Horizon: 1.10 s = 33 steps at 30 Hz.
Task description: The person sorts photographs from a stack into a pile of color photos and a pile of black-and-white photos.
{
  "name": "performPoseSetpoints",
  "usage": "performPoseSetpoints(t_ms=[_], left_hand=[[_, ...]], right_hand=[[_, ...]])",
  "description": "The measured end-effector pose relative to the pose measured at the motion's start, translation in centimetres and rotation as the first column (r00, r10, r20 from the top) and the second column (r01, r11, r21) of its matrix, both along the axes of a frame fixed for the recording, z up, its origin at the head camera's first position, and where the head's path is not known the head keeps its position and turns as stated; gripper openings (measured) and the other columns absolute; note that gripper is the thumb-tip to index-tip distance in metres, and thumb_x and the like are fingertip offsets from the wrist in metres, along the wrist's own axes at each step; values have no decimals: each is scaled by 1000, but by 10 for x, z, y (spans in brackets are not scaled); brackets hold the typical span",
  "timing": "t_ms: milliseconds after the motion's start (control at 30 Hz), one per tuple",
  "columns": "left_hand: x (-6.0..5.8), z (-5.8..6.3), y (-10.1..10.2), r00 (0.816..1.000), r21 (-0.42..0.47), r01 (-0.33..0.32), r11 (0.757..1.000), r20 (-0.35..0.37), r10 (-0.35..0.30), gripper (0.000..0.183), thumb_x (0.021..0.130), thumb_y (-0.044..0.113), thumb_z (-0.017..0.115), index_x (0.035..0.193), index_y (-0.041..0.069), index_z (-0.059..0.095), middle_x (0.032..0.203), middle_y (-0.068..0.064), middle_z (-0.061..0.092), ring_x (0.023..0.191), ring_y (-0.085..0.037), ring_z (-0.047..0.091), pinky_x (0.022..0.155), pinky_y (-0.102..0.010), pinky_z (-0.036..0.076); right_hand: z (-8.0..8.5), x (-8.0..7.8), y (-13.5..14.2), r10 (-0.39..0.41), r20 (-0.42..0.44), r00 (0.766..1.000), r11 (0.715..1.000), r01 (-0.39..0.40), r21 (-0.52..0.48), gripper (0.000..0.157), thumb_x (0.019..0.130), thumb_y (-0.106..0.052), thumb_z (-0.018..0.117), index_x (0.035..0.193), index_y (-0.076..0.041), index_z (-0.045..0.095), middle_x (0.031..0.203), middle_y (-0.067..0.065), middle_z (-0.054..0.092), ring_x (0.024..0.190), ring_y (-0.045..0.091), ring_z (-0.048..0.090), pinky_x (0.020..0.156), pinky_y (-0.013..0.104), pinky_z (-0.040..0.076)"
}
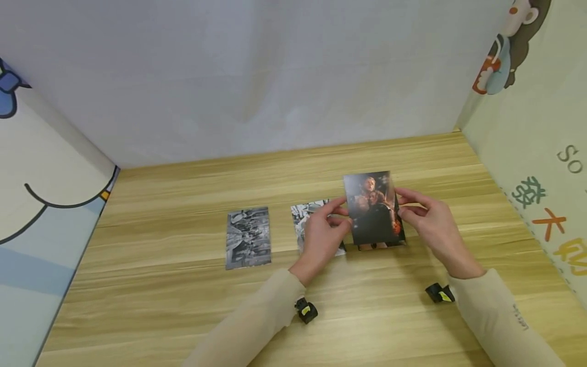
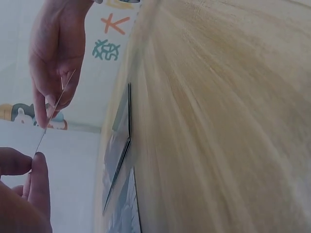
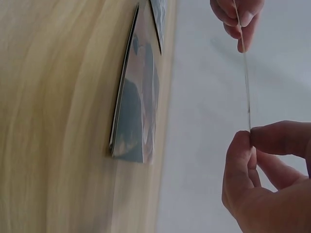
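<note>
Both hands hold one dark photo print (image 1: 372,209) with figures lit in warm orange. On its left edge, the left hand (image 1: 322,235) pinches it between thumb and fingers; the right hand (image 1: 435,227) pinches the opposite edge. Seen edge-on in the right wrist view, the thin print is raised above the table. Beneath it lies a small stack of photos (image 3: 133,111), mostly covered by the print in the head view. A black-and-white photo (image 1: 300,214) lies just left of that, partly hidden behind the left hand. Farther left, another black-and-white photo (image 1: 248,237) lies flat.
The wood-grain table (image 1: 183,295) meets a pale back wall (image 1: 197,92). Side panels with cartoon prints stand at left and right (image 1: 545,153). Small black devices with yellow marks show at the left cuff (image 1: 306,310) and right cuff (image 1: 439,293).
</note>
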<state>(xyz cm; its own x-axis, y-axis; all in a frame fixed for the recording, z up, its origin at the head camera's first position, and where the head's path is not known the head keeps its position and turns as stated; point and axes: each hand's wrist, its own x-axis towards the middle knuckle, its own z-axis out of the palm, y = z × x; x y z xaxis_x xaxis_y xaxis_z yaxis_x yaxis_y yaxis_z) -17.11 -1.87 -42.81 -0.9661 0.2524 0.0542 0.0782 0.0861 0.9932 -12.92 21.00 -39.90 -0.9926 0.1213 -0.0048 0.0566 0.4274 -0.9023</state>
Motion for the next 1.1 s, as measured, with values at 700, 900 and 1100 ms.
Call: performPoseSetpoints(t_ms=[700, 900, 1100], left_hand=[[-5, -7, 19, 1000, -45, -27, 999, 9, 28, 52, 85, -6, 73, 135, 7, 67, 101, -3, 72, 79, -10, 70, 68, -22, 60], [-6, -11, 23, 999, -107, -32, 994, -10, 31, 50, 85, -4, 73, 134, 7, 68, 99, -2, 73, 76, -5, 68, 64, -19, 57], [-9, -14, 26, 1000, -156, -31, 987, 0, 31, 52, 85, -3, 72, 135, 7, 67, 99, 0, 72, 76, -3, 64, 62, -18, 54]], right_hand=[[-2, -2, 13, 5, 23, 1000, 998, -7, 62, 49, 104, -7, 57, 153, -6, 51, 129, 20, 57, 92, -2, 61, 56, 25, 39], [-4, -6, 17, 9, 52, 999, 991, -16, 132, 50, 103, -7, 56, 152, -6, 52, 129, 20, 60, 105, 16, 65, 69, 22, 49], [-8, -13, 19, 34, 79, 996, 985, -47, 166, 50, 102, -5, 57, 152, -2, 51, 130, 22, 60, 120, 39, 62, 74, 17, 49]])
